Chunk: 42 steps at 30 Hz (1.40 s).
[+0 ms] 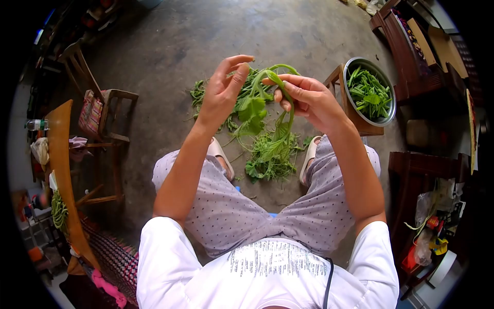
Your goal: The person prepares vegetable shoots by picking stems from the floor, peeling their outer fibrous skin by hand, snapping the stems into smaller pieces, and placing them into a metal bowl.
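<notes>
My right hand (309, 98) pinches a green leafy vine stem (276, 79) between thumb and fingers. The stem bends over at the top, and its broad leaves (252, 114) hang down to the left and below. My left hand (224, 90) is raised to the left of the stem, apart from it. Its fingers are curled, with thumb and forefinger tips close together; anything between them is too small to make out. Beneath both hands, a heap of leafy trimmings (272, 159) lies on the floor between my feet, with more vine stems (198, 95) just beyond.
At the right, a metal basin (392, 110) of cut green pieces sits on a wooden stool (368, 127). A wooden chair (121, 94) and a table edge (64, 154) stand at the left. Dark wooden furniture (411, 85) lines the right side.
</notes>
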Tool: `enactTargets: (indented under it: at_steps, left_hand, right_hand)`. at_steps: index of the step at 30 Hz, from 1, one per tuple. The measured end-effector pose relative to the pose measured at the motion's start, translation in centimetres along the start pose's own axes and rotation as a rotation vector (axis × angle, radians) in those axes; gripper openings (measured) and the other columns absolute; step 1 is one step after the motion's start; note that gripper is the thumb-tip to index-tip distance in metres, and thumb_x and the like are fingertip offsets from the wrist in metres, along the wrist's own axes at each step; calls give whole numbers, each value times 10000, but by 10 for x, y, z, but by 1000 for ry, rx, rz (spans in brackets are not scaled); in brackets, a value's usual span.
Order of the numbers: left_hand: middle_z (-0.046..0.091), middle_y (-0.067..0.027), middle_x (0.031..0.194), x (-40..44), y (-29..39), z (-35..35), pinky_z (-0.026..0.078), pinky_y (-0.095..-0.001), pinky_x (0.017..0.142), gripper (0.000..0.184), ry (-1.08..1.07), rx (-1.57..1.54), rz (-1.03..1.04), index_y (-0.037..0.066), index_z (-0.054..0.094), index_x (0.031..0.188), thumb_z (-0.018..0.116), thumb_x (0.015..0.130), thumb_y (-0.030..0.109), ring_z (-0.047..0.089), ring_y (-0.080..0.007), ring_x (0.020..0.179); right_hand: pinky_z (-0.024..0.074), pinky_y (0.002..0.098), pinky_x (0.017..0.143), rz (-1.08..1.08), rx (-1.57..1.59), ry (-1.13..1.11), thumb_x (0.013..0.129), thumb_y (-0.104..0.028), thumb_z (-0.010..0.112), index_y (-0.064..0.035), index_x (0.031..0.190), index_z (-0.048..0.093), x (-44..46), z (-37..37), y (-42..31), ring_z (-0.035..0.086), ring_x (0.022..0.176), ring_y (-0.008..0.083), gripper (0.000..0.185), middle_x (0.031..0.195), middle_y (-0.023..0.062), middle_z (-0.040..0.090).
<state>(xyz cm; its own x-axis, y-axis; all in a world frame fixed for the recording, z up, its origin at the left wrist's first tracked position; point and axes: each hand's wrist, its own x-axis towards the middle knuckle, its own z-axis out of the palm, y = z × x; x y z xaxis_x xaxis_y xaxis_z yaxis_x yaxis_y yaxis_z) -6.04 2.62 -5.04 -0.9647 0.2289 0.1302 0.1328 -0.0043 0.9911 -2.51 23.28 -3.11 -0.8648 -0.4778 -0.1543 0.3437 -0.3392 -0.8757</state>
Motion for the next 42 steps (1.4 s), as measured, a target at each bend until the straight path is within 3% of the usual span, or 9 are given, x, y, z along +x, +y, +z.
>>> enactTargets:
  at_steps: [2,5,12,17,19,27,30,33,42]
  left_hand:
    - [543,-86,1247,-1,17,-1,391,-300,968,288,-282,-65,71,49,553,1199,489,958,192,491,-179,1167]
    - [551,-77,1242,6,0,-2,397,-331,969,285,-431,76,196,29,555,1178,492,955,195,486,-177,1172]
    - [617,-112,1028,3,9,2,453,-324,830,199,-294,588,565,38,579,1081,563,891,97,570,-259,984]
    - [629,-108,918,-1,9,5,460,-350,732,178,-196,642,626,36,584,1030,591,853,50,576,-265,875]
    - [629,-108,889,-3,10,6,462,-356,712,173,-145,656,657,34,588,1019,595,846,40,581,-268,839]
    - [649,-100,823,-13,9,24,487,-341,675,130,39,625,706,36,640,943,635,814,51,622,-274,767]
    - [649,-93,813,-14,8,27,486,-348,691,144,52,703,747,36,639,944,641,801,47,623,-267,758]
    - [646,-85,813,-18,10,29,480,-357,712,154,89,822,747,36,640,938,648,784,39,618,-258,763]
    - [628,-68,796,-18,14,26,471,-357,714,201,69,909,797,50,642,950,678,752,50,599,-242,756]
  right_hand:
    - [361,123,518,35,0,-16,954,-214,493,-19,1241,512,-1,0,1,528,683,25,348,870,-10,581]
    - [328,137,472,25,28,11,961,-207,483,-34,1162,547,-2,-1,4,551,681,26,272,874,9,623]
    - [408,149,584,26,-144,23,963,-233,488,-44,1111,529,-6,-8,1,536,703,35,244,841,-2,574]
    - [441,176,644,39,-288,89,960,-213,499,-15,1071,533,-8,1,-9,542,726,57,230,852,13,586]
    - [450,189,646,-209,-545,103,948,-129,501,-10,1009,573,-5,-2,-3,572,721,63,152,819,13,617]
    - [486,221,680,-338,-348,179,892,2,546,27,965,541,4,3,14,596,765,99,78,861,41,611]
    - [421,174,556,-425,-369,197,926,-42,519,-15,1004,514,8,4,23,580,743,76,83,863,48,620]
    - [475,227,667,-385,-309,303,901,25,505,15,988,546,4,15,14,561,740,91,96,863,48,605]
    - [417,190,602,-292,-217,167,914,-132,573,-49,1040,574,3,2,8,535,714,59,151,857,-9,587]
